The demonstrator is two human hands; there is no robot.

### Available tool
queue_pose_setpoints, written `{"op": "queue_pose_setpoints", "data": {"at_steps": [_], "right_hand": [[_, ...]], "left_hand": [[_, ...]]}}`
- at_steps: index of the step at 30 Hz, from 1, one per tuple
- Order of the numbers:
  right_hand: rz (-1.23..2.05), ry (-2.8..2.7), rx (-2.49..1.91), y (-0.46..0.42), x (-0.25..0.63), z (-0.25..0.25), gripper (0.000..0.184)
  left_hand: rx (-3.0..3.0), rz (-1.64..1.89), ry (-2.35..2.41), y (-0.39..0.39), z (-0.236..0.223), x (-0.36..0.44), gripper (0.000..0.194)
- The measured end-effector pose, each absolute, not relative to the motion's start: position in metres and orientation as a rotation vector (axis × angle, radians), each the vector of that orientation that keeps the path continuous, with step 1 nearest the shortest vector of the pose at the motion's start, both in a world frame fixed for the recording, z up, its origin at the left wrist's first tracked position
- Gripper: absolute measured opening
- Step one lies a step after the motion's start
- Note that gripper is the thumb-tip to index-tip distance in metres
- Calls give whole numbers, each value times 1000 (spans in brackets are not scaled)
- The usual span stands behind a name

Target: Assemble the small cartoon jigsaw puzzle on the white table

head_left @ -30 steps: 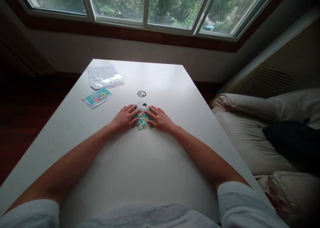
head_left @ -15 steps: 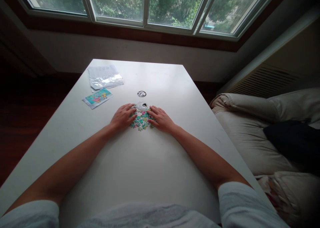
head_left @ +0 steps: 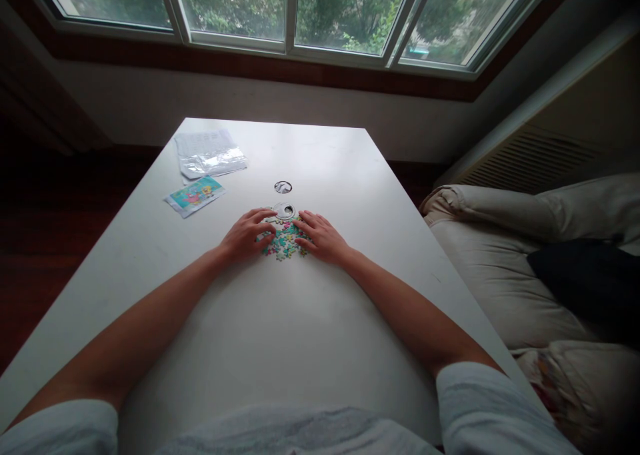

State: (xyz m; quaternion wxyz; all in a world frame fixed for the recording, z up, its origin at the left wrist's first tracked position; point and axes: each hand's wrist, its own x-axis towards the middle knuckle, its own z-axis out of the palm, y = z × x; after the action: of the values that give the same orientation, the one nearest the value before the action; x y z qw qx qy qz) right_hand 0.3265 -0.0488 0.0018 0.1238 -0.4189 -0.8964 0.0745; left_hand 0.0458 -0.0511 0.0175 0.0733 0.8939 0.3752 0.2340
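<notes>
Small jigsaw puzzle pieces (head_left: 286, 240), mostly green with some pink and yellow, lie in a loose heap on the white table (head_left: 280, 328). My left hand (head_left: 247, 235) rests at the heap's left edge, fingers apart and bent over the nearest pieces. At the right edge lies my right hand (head_left: 323, 236), its fingers spread flat and touching pieces. Some pieces are hidden under both hands. Just beyond the heap is a round silver-rimmed disc (head_left: 285, 210), with a smaller round dark-and-white one (head_left: 283, 187) farther off.
A picture card (head_left: 196, 195) with a colourful cartoon scene lies at the left. Behind it is a clear plastic bag (head_left: 210, 152) with paper. A cream sofa (head_left: 490, 268) holding a dark cloth (head_left: 585, 285) stands along the table's right side. Windows (head_left: 235, 8) are ahead.
My left hand has shifted slightly right and its fingers have lifted and bent more over the heap. My right hand has stayed in place.
</notes>
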Motion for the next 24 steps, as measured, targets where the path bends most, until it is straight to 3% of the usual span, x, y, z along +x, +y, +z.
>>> {"op": "queue_pose_setpoints", "data": {"at_steps": [17,24], "right_hand": [[219,-2626,-1230,-50,327,3,62],[203,-2646,-1201,-51,325,5,65]], "left_hand": [[2648,644,1206,-55,20,50,37],[2689,619,1195,-55,18,49,32]]}}
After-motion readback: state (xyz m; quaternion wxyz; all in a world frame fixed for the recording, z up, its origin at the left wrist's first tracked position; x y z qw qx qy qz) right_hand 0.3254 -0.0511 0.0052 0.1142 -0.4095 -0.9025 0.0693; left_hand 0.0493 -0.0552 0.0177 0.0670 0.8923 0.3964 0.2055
